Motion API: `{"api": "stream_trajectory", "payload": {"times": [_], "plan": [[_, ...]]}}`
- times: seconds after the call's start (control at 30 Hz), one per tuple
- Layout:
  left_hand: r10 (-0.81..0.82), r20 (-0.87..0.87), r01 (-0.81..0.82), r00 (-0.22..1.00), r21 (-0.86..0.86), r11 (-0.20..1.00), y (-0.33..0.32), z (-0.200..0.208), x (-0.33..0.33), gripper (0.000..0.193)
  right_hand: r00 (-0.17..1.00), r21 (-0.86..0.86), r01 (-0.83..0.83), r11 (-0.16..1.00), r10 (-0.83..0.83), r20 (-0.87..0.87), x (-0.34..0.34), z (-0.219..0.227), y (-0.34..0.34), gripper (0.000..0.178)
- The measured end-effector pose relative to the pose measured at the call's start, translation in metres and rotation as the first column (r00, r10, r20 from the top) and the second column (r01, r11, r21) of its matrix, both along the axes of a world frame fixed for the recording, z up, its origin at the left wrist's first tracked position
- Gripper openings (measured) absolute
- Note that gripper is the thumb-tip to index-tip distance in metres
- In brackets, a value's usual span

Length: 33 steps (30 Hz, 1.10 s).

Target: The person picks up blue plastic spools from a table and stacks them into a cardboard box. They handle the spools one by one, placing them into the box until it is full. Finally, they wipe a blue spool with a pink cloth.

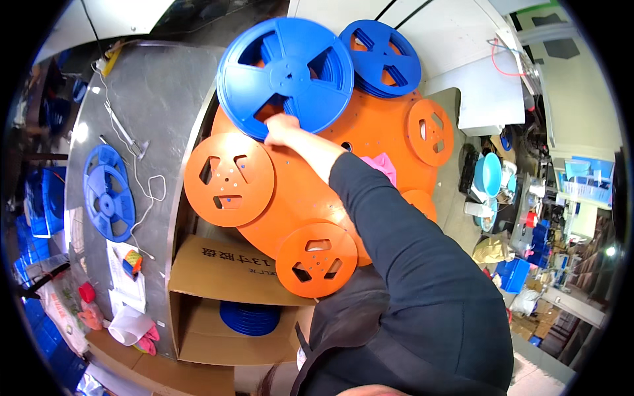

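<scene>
My right arm in a dark sleeve stretches up across a large orange turntable (290, 188). At its far left side, my right hand (282, 129) grips the near edge of a blue plastic reel (316, 99) by one of its cut-out windows. Part of the fingers is hidden inside that window. The reel lies on a stack of similar ones. Just right of it stands another blue reel stack (383, 58) on the turntable. Smaller orange discs with cut-outs (229, 179) sit around the turntable's rim. My left hand is not in view.
An open cardboard box (231, 267) with blue reels (249, 318) inside stands near left, below the turntable. On the grey table (158, 86) at left lie two blue reel flanges (109, 198), a white cable and a white container (132, 325). A pink cloth (382, 166) lies on the turntable.
</scene>
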State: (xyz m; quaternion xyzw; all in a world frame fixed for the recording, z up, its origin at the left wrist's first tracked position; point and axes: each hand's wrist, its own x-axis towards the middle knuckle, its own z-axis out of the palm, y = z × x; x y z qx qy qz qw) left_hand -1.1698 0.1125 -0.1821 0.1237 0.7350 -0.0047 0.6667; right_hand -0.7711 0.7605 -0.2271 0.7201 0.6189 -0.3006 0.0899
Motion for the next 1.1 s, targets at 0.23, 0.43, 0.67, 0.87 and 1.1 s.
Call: {"api": "stream_trajectory", "payload": {"times": [0.23, 0.43, 0.67, 0.87, 1.1], "plan": [[-0.161, 0.028, 0.143, 0.987, 0.325, 0.935, 0.001, -0.01, -0.019, 0.041, 0.959, 0.135, 0.131, 0.982, -0.091, -0.267, -0.013, 0.135, -0.1, 0.037], [0.183, 0.149, -0.228, 0.972, 0.395, 0.89, -0.001, -0.025, -0.026, 0.036, 0.19, -0.231, 0.433, 0.871, -0.339, -0.922, -0.007, 0.255, -0.224, 0.026], [0.532, 0.288, -0.605, 0.796, 0.38, 0.7, 0.007, 0.005, -0.03, 0.043, -0.687, -0.542, 0.101, 0.834, -0.336, -0.645, -0.027, 0.324, -0.398, 0.03], [0.474, 0.341, -0.568, 0.812, 0.649, 0.506, 0.044, 0.019, -0.076, 0.045, -0.756, -0.359, -0.07, 0.931, -0.284, -0.589, -0.05, 0.334, -0.488, 0.038], [0.375, 0.383, -0.477, 0.844, 0.856, 0.198, 0.11, 0.138, -0.065, 0.042, -0.748, -0.167, -0.107, 0.98, -0.19, -0.636, -0.054, 0.353, -0.5, 0.037]]}}
